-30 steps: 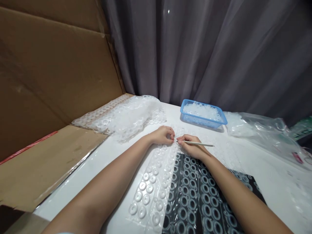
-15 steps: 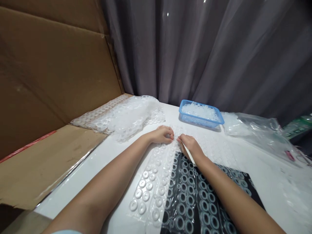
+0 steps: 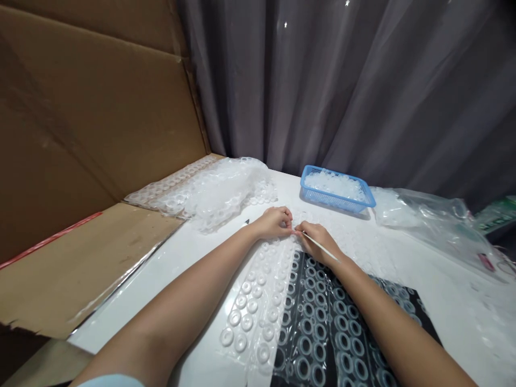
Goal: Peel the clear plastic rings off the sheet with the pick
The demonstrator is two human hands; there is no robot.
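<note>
A clear plastic sheet with rows of ring-shaped pieces (image 3: 246, 322) lies in front of me, partly over a black mat (image 3: 427, 322). My left hand (image 3: 276, 221) is closed at the sheet's far part, thumb and fingertips pinched together; whatever is between them is too small to make out. Right beside it, my right hand (image 3: 316, 241) grips a thin white stick (image 3: 322, 247), which slants back over the wrist. The fingertips of both hands nearly meet. A small dark pointed tip (image 3: 247, 221) shows on the table behind my left forearm.
A blue plastic basket (image 3: 373, 200) holding small translucent pieces stands at the back. Crumpled clear sheets with rings (image 3: 226, 188) are piled at the back left, near a cardboard wall (image 3: 100, 97). Clear plastic bags (image 3: 439, 220) lie at right. A grey curtain (image 3: 314, 80) hangs behind.
The white stick in my right hand has tipped flatter, its rear end swinging toward the right. Both hands stay close together at the sheet. The whole view has shifted slightly.
</note>
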